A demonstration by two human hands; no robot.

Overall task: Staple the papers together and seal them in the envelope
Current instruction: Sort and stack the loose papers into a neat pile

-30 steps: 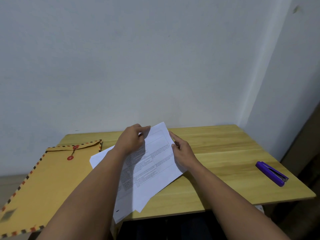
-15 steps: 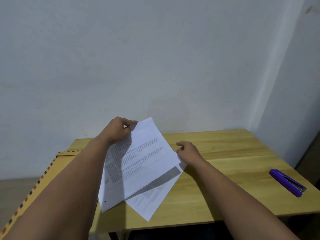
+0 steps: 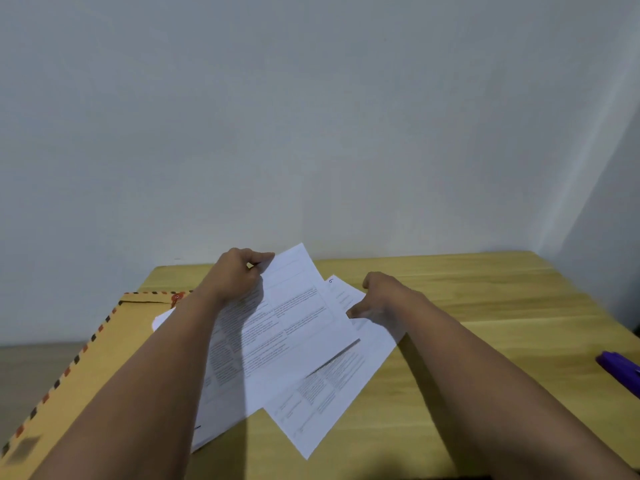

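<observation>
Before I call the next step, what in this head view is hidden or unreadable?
- Stapler: cut off by the right frame edge.
- Envelope: partly covered by the left arm and papers.
- Print on the papers: too small to read.
- Left hand fingers: curled, grip hidden.
- Sheet count: overlapping, cannot tell.

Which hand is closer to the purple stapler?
The right hand. It rests on the lower sheet, with bare table between it and the purple stapler. The left hand pinches the upper sheet, farther away.

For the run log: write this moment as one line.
left hand: pinching lifted top sheet | right hand: pressing lower sheet on table | stapler: untouched | envelope: closed
</observation>
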